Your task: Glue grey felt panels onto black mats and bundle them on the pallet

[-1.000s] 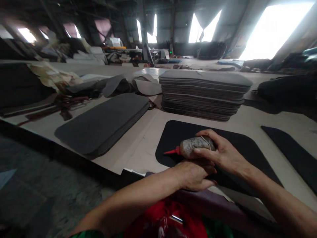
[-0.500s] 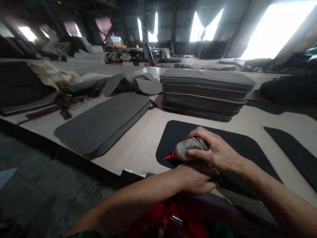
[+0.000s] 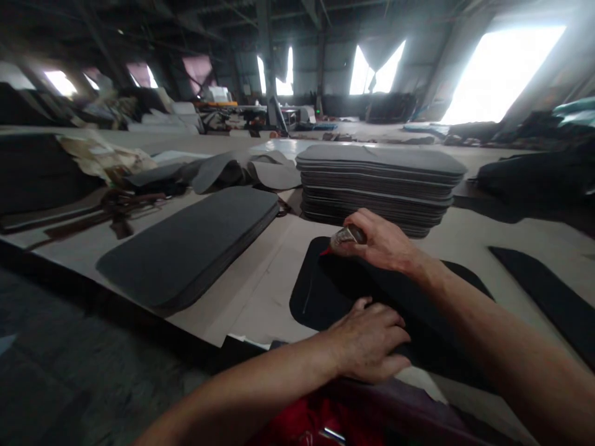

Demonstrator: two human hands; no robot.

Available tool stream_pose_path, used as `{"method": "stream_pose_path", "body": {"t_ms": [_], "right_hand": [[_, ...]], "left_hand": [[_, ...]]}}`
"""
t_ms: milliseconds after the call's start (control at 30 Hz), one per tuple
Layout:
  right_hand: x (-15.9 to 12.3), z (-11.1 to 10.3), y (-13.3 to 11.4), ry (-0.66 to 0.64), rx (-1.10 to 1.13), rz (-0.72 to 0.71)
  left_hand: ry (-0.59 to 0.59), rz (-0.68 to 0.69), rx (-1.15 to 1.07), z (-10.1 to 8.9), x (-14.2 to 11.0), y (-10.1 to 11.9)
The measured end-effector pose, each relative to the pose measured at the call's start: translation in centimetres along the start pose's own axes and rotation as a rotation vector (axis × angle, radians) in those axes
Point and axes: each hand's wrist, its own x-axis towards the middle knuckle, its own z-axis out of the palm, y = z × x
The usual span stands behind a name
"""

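Observation:
My right hand (image 3: 379, 243) grips a squeeze bottle (image 3: 346, 236) with a red nozzle, its tip down at the far left corner of a black rounded pad (image 3: 332, 288) lying on the pale table. A thin line runs along the pad's left edge. My left hand (image 3: 369, 341) lies flat on the pad's near edge, fingers stretched out and pressing it down.
A tall stack of grey pads (image 3: 379, 179) stands just behind the black pad. A lower pile of grey pads (image 3: 195, 238) lies to the left. Another black pad (image 3: 546, 291) lies at the right. Loose grey pieces and straps (image 3: 130, 204) clutter the far left. The table edge (image 3: 139, 310) drops to the floor.
My right hand has carried the bottle from the pad's near left edge up to its far left corner. My left hand has stayed on the pad's near edge.

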Motion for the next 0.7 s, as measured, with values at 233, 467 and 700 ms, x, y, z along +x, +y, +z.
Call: {"method": "stream_pose_path", "body": {"t_ms": [233,467,700], "right_hand": [[1.6,1.1,3.9,0.079,-0.032,0.094],[0.2,-1.8,5.9,0.004,-0.027,0.231],[-5.4,-6.3,8.8,-0.034,-0.119,0.439]], "left_hand": [[0.039,-0.011,-0.069,0.2,-0.2,-0.1],[0.05,-0.041,-0.12,0.4,-0.1,-0.3],[0.038,-0.057,-0.116,0.1,0.1,0.0]]}}
